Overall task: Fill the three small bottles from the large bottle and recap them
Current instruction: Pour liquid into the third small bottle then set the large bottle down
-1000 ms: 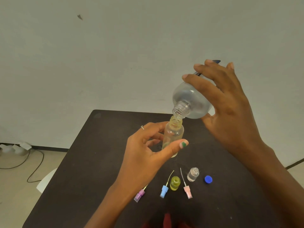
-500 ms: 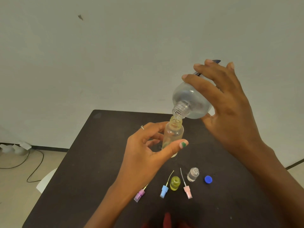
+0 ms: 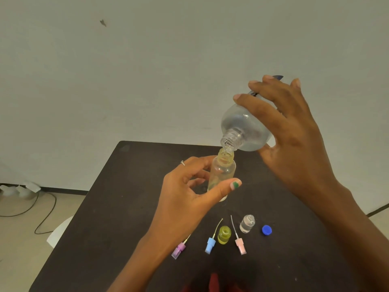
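My right hand (image 3: 294,148) grips the large clear bottle (image 3: 245,131), tipped steeply so its threaded mouth meets the neck of a small clear bottle (image 3: 222,173). My left hand (image 3: 187,197) holds that small bottle upright above the black table (image 3: 109,218), thumb across its front. On the table stand a small yellow bottle (image 3: 224,234) and a small clear bottle (image 3: 247,224), both uncapped. Beside them lie a purple spray cap (image 3: 178,250), a blue spray cap (image 3: 210,245) and a pink spray cap (image 3: 240,246), each with a thin dip tube. A blue screw cap (image 3: 266,230) lies right of the clear bottle.
A pale wall rises behind the table. On the floor at left lie cables (image 3: 42,216) and white plugs (image 3: 19,189). A white rounded object (image 3: 60,230) shows by the table's left edge. Something red (image 3: 213,283) sits at the bottom of the frame.
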A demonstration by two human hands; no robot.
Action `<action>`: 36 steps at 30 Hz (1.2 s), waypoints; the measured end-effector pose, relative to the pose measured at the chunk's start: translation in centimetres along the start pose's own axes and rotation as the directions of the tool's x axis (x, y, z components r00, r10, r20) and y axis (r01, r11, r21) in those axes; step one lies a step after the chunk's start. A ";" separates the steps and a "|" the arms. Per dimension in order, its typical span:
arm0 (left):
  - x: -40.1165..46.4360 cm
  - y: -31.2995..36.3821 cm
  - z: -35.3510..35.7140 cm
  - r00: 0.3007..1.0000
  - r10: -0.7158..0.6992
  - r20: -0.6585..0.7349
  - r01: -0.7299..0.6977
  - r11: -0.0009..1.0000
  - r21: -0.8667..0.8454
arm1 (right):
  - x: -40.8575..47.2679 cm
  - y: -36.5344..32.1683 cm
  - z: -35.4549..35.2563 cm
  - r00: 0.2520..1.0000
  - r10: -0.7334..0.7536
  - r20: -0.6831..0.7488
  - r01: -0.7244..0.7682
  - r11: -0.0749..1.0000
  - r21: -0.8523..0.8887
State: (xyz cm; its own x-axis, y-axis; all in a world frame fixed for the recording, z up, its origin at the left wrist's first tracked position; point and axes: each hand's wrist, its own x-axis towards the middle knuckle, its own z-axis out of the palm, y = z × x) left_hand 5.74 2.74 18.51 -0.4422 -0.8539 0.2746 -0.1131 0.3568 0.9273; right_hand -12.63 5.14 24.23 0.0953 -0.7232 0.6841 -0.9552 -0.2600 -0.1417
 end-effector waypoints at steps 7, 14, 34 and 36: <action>0.0 -0.1 0.0 1.000 0.000 0.004 0.000 1.000 -0.007 | 0.1 0.1 0.0 1.000 0.002 -0.005 -0.002 1.000 0.001; 0.1 -0.1 0.1 1.000 0.002 0.011 -0.002 1.000 -0.006 | 0.0 0.3 0.1 1.000 0.001 -0.008 -0.001 1.000 -0.001; 0.0 -0.2 0.1 1.000 -0.004 0.005 0.004 1.000 -0.009 | 0.1 0.2 0.0 1.000 -0.004 -0.015 0.004 1.000 0.000; 0.0 -0.2 0.1 1.000 -0.004 0.003 0.004 1.000 -0.010 | 0.0 0.2 0.0 1.000 -0.007 -0.016 0.007 1.000 -0.001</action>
State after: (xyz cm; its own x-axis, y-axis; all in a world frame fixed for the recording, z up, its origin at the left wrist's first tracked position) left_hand 5.64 2.69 18.29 -0.4443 -0.8541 0.2703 -0.1060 0.3497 0.9309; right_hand -12.85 5.07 24.25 0.0970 -0.7109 0.6966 -0.9548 -0.2642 -0.1366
